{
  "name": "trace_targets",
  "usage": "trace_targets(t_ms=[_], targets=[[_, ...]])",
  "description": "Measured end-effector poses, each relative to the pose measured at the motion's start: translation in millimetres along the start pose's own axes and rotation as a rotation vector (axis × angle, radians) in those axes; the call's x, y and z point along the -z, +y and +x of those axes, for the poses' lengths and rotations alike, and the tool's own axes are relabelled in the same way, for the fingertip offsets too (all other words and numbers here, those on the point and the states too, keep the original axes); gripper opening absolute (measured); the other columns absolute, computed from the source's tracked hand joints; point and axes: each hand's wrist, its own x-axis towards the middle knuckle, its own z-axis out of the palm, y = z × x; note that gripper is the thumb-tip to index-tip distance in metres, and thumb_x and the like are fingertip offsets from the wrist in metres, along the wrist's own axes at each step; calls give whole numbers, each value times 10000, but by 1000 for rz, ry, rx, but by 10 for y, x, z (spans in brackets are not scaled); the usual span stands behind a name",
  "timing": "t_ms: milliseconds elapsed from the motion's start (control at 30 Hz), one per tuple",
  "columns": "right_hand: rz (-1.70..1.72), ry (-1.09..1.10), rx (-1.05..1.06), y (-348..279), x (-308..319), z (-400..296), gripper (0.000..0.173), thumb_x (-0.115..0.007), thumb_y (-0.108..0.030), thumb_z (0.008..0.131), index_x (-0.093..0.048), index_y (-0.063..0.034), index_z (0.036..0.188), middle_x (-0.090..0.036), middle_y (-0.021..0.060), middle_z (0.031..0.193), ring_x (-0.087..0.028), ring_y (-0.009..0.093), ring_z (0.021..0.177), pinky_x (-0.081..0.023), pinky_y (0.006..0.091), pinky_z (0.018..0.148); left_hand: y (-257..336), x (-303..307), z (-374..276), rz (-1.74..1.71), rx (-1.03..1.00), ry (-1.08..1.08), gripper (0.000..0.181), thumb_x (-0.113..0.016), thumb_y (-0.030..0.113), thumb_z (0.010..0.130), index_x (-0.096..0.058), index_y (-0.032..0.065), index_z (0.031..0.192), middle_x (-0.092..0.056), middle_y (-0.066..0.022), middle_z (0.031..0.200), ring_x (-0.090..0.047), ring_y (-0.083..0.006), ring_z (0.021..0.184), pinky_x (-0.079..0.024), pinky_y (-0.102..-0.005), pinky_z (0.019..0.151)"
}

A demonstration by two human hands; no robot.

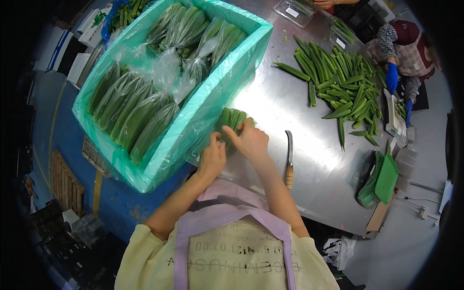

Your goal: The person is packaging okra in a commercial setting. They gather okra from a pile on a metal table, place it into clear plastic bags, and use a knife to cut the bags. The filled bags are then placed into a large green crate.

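Between my hands, at the steel table's near edge, lies a clear plastic bag of okra (pixel 232 119). My left hand (pixel 212 156) pinches the bag's near left side with thumb and forefinger. Over its right side, my right hand (pixel 252 139) grips the bag with curled fingers, thumb pointing left. A large crate with a green plastic liner (pixel 203 119) stands to the left, holding several clear bags of okra (pixel 132 116). A curved knife with a wooden handle (pixel 289 159) rests on the table to the right. Beyond it is a loose pile of okra (pixel 344 83).
Green plastic scoops or trays (pixel 378 181) sit at the steel table's (pixel 326 192) right edge. Clear plastic trays (pixel 295 12) are at the far side. A co-worker in blue gloves (pixel 391 78) handles a tray on a scale (pixel 395 116); another person's hand (pixel 324 3) shows at the top.
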Motion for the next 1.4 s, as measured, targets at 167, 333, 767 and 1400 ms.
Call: trace_targets(t_ms=[167, 333, 767, 1400], targets=[[1, 62, 77, 77, -247, 144, 230, -555, -246, 807, -575, -33, 723, -596, 185, 596, -610, 344, 570, -472, 434, 529, -44, 57, 4, 67, -33, 21, 182, -514, 116, 881, -443, 16, 1016, -576, -182, 695, -596, -386, 667, -454, -448, 571], [391, 10, 149, 269, -201, -7, 188, -557, -202, 823, -543, -39, 730, -570, 156, 602, -566, 363, 548, -446, 426, 509, 132, 88, 94, 344, -101, 117, 275, -562, 186, 850, -459, 29, 1051, -595, -183, 944, -604, -374, 804, -478, -452, 658], [903, 200, -64, 376, -333, -399, 73, -493, -105, 907, -481, -33, 900, -558, 78, 625, -560, 155, 578, -443, 305, 537, 155, -126, 295, 367, -92, -69, 167, -538, 177, 857, -459, 36, 901, -594, -181, 844, -588, -399, 687, -470, -481, 605], [344, 326, -257, 598, -92, -220, 61, -518, -108, 875, -554, -61, 892, -474, 108, 477, -501, 236, 438, -360, 380, 460, 111, -99, 570, -895, 847, 130, 246, -459, 269, 956, -534, 109, 786, -370, 63, 594, -306, -52, 498, -249, -200, 461]])
